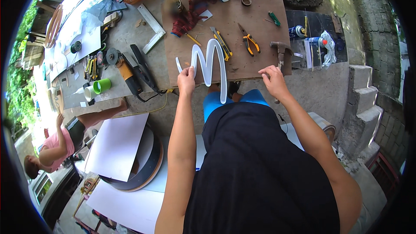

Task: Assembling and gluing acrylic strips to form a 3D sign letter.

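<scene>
My left hand (pixel 186 81) is closed on a white, wavy M-shaped letter piece (pixel 209 65), pinching its left part. The piece hangs over the near edge of a brown board (pixel 173 56), its right leg reaching down past the edge. Off to the right, my right hand (pixel 274 81) hovers at the board's edge, fingers loosely bent and apart, with nothing seen in them. Just beyond it lies a hammer (pixel 281 48), its handle partly hidden by that hand. A yellow-black utility knife (pixel 221 43) rests beyond the letter piece, with orange-handled pliers (pixel 249 40) to its right.
An angle grinder (pixel 123 69) and a green cup (pixel 102 86) occupy the table's left. Red gloves (pixel 187 21) and a green-handled tool (pixel 274 18) lie farther back. Spray cans (pixel 298 31) are at right, near concrete steps (pixel 364 99). Another person (pixel 58 141) is at far left.
</scene>
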{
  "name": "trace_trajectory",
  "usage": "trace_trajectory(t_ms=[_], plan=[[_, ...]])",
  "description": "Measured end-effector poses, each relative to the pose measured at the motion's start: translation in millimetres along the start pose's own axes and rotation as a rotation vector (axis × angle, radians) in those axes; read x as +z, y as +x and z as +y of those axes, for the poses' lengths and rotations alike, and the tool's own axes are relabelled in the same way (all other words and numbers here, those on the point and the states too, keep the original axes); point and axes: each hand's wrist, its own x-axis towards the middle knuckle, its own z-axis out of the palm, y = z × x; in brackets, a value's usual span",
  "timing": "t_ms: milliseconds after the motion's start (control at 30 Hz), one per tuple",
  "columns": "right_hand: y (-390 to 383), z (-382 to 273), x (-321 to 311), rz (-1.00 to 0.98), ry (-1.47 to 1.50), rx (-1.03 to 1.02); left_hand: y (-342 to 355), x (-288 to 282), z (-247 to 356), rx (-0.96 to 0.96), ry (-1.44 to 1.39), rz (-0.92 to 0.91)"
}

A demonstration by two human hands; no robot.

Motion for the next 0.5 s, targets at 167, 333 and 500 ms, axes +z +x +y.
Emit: trace_trajectory(t_ms=[167,333,500], plan=[[2.8,-0.8,1.0,-0.010,0.001,-0.014,-0.5,-0.8,1.3,-0.012,0.002,0.009],[6.7,-3.7,-0.7,-0.027,-0.004,-0.030,1.9,1.1,-7.1,-0.013,-0.010,0.034],[9.5,-6.0,-1.9,-0.033,-0.055,-0.042,-6.3,1.4,8.8,-0.020,-0.021,0.028]])
